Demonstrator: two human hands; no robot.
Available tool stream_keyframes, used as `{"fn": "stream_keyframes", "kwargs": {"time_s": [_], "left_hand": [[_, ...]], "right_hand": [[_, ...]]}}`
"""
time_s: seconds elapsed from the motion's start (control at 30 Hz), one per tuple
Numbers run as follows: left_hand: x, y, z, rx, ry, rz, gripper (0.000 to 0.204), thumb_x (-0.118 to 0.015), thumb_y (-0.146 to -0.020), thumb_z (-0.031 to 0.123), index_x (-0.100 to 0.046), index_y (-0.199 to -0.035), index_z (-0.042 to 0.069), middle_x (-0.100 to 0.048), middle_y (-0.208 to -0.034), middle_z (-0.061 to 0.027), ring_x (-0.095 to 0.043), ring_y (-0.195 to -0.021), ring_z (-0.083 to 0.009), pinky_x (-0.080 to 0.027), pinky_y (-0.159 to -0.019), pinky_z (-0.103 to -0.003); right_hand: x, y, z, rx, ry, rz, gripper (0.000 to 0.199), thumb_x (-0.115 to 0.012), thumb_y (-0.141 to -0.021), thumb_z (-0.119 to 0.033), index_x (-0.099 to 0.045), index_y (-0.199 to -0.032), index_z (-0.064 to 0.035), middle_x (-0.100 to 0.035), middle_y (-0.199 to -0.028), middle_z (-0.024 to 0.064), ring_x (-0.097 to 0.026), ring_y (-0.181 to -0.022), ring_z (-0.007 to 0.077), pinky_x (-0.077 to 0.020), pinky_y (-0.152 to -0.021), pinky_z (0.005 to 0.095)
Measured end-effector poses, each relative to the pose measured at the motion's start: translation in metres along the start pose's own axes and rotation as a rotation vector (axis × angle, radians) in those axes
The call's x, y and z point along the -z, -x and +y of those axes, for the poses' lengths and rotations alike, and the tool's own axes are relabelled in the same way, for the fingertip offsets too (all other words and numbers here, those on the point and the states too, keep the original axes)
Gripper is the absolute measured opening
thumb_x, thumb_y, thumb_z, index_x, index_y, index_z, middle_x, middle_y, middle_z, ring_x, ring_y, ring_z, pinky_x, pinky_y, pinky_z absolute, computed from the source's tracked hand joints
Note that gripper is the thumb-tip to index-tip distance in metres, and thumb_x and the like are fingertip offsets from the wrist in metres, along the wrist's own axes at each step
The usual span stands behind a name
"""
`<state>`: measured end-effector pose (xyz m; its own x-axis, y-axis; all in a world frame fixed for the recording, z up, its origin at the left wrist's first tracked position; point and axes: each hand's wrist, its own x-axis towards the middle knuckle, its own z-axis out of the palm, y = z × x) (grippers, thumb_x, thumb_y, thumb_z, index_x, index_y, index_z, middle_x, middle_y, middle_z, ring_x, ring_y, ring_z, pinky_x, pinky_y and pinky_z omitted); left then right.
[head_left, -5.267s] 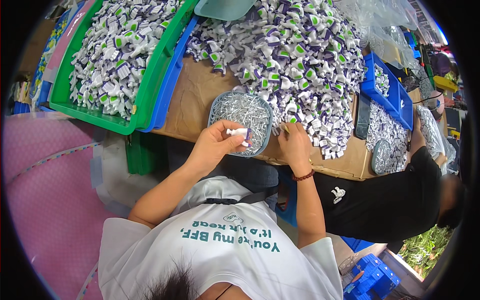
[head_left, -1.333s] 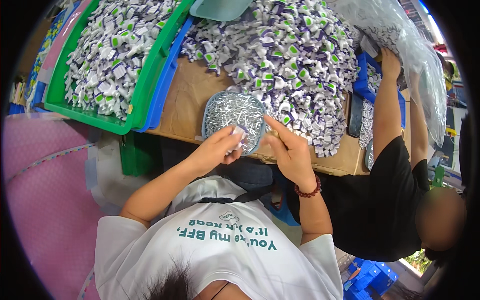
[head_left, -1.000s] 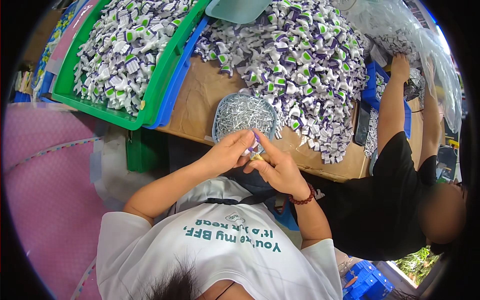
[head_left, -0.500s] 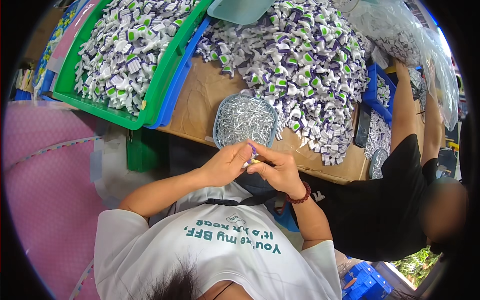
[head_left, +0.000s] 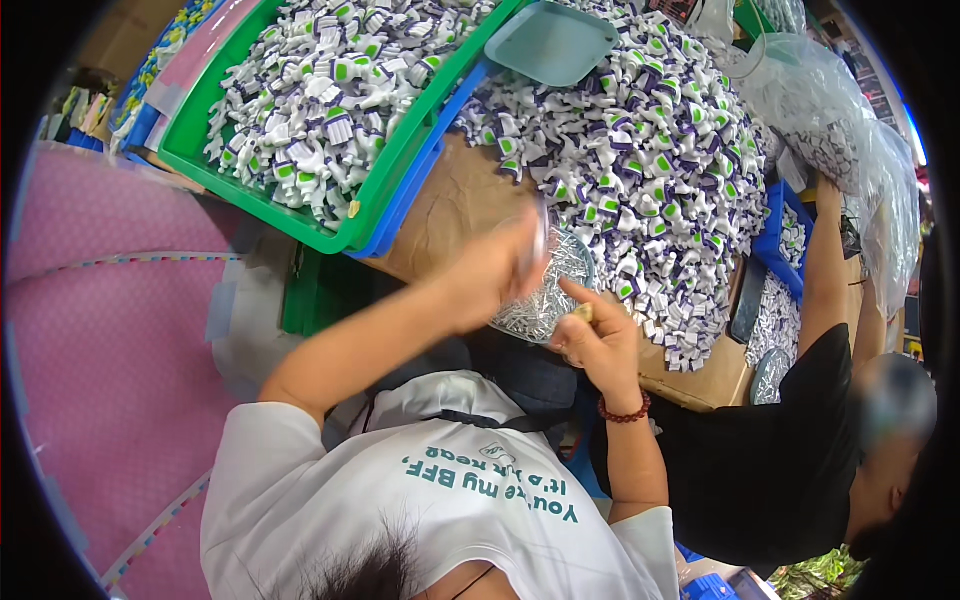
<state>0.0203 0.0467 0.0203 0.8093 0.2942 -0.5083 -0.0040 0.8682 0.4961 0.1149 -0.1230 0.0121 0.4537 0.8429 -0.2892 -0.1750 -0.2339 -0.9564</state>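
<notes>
My left hand [head_left: 490, 275] is smeared by motion over the left side of a grey-blue tub [head_left: 590, 262] of silvery metal pins [head_left: 535, 312]. A blurred white-and-purple streak [head_left: 541, 240] shows at its fingers; whether they grip it I cannot tell. Close by the tub's near right side, my right hand [head_left: 605, 350] has its forefinger stretched out apart from the thumb, with the other fingers bent. A yellowish cover sits on one of its digits. I see nothing held there. Beyond the tub spreads a big heap of white, purple and green toy-figure parts [head_left: 650, 160].
A green crate [head_left: 345, 240] full of similar parts stands at left on a blue one [head_left: 410, 195]. A grey-blue lid [head_left: 550, 45] lies at the back. At right, a co-worker in black [head_left: 740, 450] reaches toward a clear plastic bag [head_left: 800, 90], beside a small blue bin [head_left: 770, 235].
My hands, together before over the tub's near edge around a small white-and-purple part, have come apart. The left has swung farther away from me; the right has shifted rightward. The whole view has shifted too.
</notes>
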Motion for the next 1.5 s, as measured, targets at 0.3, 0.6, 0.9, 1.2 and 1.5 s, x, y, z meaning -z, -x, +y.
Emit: {"fn": "stream_keyframes", "kwargs": {"time_s": [0.3,0.6,0.9,1.2,1.5], "left_hand": [[-0.003,-0.009,0.092,-0.439,-0.296,-0.12,0.034,-0.044,-0.093,0.025,-0.047,-0.118,0.001,-0.05,-0.121,-0.0187,-0.058,-0.096,-0.0245,-0.047,-0.073,-0.026],[0.102,-0.106,0.027,-1.022,-1.555,0.414,0.044,-0.065,-0.076,0.012,-0.05,-0.116,0.005,-0.048,-0.116,-0.0177,-0.044,-0.112,-0.0322,-0.038,-0.09,-0.038],[0.074,-0.116,0.023,-1.144,-1.756,0.331,0.032,-0.07,-0.069,0.014,-0.059,-0.099,0.008,-0.05,-0.101,-0.0111,-0.045,-0.095,-0.03,-0.037,-0.084,-0.041],[0.091,-0.135,0.015,-1.108,-1.491,0.241,0.019,-0.062,-0.073,0.004,-0.061,-0.092,0.003,-0.055,-0.085,-0.0136,-0.054,-0.077,-0.0302,-0.044,-0.07,-0.037],[0.096,-0.08,0.025,-0.19,0.142,-0.085,0.013,-0.051,-0.088,0.01,-0.057,-0.094,0.0,-0.06,-0.095,-0.0132,-0.058,-0.093,-0.0237,-0.054,-0.074,-0.029]], "right_hand": [[0.021,0.005,0.003,-0.042,-0.076,0.05,0.028,-0.057,-0.087,-0.012,-0.057,-0.112,0.002,-0.06,-0.067,0.0027,-0.044,-0.05,0.0009,-0.0329,-0.045,0.0144],[0.022,-0.002,0.027,0.39,0.887,0.136,0.021,-0.063,-0.078,-0.008,-0.06,-0.099,-0.0034,-0.061,-0.078,0.0101,-0.055,-0.058,0.0235,-0.0452,-0.055,0.0325],[0.011,-0.02,0.052,0.345,1.125,0.139,0.008,-0.061,-0.076,-0.01,-0.058,-0.082,-0.0066,-0.055,-0.078,0.0102,-0.057,-0.068,0.0299,-0.0457,-0.056,0.0388],[0.011,-0.019,0.025,0.365,0.762,0.192,0.008,-0.065,-0.074,-0.006,-0.062,-0.081,-0.0053,-0.058,-0.075,0.01,-0.056,-0.059,0.0242,-0.0443,-0.053,0.0325],[0.022,-0.016,0.035,0.229,0.228,0.231,0.002,-0.057,-0.074,0.001,-0.056,-0.075,-0.0009,-0.064,-0.077,0.0042,-0.046,-0.055,0.004,-0.038,-0.051,0.0195]]}}
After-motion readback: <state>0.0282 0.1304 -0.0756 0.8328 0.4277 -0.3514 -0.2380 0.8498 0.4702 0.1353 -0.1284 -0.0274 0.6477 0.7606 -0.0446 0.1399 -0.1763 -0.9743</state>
